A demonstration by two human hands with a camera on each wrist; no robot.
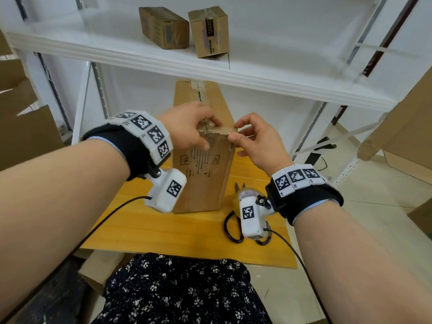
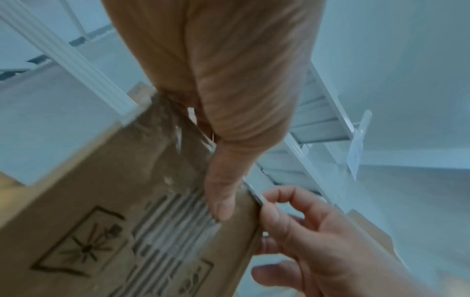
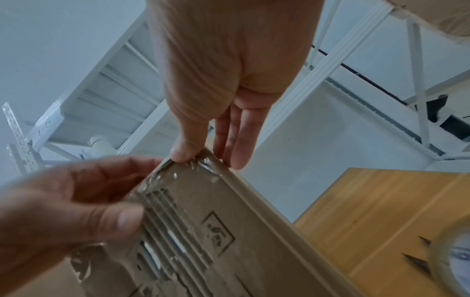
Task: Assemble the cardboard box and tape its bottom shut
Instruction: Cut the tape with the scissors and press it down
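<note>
This looks like a stockroom or packing room. White metal shelving [image 1: 163,54] fills the view from ten to two o'clock, its upper shelf carrying two small taped cartons [image 1: 163,26] at twelve. Flattened brown cardboard [image 1: 25,127] is stacked at nine o'clock, and more large cardboard [image 1: 406,127] leans at three. A small wooden counter [image 1: 145,220] sits at the centre on a pale tiled floor [image 1: 374,220], with a tape roll [image 1: 243,195] and black-handled scissors [image 1: 233,230] lying on it at five o'clock.

Two small cardboard boxes [image 1: 184,29] sit side by side on a white shelf [image 1: 280,73].
</note>
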